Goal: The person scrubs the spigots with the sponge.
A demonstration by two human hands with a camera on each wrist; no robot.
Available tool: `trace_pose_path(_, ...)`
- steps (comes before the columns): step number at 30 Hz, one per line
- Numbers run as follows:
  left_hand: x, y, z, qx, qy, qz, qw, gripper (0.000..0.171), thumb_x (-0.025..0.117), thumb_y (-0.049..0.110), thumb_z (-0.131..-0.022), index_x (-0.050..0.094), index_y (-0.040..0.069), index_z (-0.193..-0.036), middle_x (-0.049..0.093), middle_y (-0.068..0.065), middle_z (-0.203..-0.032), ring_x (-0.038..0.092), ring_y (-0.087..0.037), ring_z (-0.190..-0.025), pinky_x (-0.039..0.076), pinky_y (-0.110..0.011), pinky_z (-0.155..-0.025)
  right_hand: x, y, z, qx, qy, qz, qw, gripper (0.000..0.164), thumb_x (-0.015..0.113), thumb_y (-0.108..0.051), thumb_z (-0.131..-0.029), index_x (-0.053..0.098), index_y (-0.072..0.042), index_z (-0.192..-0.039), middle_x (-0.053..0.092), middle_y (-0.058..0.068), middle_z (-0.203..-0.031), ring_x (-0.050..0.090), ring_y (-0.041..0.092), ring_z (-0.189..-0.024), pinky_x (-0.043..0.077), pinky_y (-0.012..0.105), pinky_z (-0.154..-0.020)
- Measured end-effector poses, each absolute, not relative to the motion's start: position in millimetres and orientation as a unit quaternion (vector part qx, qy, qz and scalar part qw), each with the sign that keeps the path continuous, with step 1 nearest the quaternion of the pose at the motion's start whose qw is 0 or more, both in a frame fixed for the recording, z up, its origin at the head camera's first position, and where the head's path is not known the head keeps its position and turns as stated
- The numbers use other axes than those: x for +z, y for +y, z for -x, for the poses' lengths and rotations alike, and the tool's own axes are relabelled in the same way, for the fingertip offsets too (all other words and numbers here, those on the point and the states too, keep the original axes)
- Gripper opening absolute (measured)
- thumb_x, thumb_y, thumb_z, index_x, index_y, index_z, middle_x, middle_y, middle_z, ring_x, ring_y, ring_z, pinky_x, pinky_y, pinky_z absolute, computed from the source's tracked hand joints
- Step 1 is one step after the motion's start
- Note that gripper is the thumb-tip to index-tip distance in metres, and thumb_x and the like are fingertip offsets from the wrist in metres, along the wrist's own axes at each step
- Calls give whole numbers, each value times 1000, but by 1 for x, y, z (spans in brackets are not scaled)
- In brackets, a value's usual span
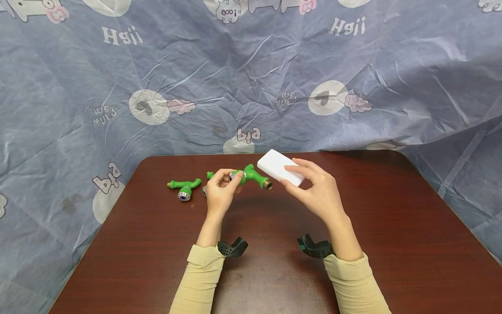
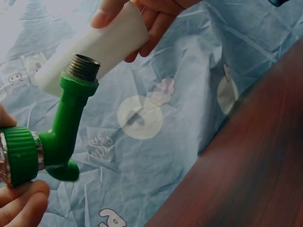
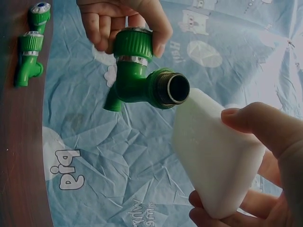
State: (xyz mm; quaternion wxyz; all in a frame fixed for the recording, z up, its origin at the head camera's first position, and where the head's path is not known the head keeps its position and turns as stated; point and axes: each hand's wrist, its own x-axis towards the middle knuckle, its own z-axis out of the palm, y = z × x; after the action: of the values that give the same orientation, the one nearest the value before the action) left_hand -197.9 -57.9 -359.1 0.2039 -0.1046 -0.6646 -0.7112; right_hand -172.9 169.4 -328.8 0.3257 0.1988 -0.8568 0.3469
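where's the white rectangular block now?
In the head view, the white rectangular block is held by the right hand above the reddish-brown table, just right of the brass-threaded green tap in the left hand.

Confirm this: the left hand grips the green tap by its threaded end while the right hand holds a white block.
Wrong end: the left hand grips the green tap by its ribbed knob; the left wrist view shows the threaded end free. The rest stands.

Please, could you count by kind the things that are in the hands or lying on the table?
Green taps: 3 (one in the left hand, two on the table)
White block: 1 (in the right hand)
Total: 4
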Motion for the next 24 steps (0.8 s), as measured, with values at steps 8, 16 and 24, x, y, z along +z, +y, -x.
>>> trace_pose_path(8,-384,-58,214,-617,-727,77,293,24,76,28,-80,66,7,-72,53,0,-55,44,-7,-41,35,-19,-38,-330,167,172,346,-860,-239,291,32,79,-22,-72,74,-15,-103,63,3,-120,58,19,-108,48,35,-82)
trace_pose_path(16,-387,-54,215,-558,-748,72,351,30,74,34,-78,60,12,-65,44,4,-50,34,-6,-40,24,-22,-37,-336,164,175,298,-865,-302,268,30,79,-20,-72,74,-14,-101,61,6,-121,57,24,-107,48,36,-75)
trace_pose_path(24,-388,-50,215,-527,-757,62,381,31,74,35,-77,57,11,-65,41,6,-49,33,-4,-41,26,-25,-39,-338,163,178,265,-869,-283,308,30,78,-17,-70,74,-12,-99,62,7,-120,57,26,-103,47,39,-75)
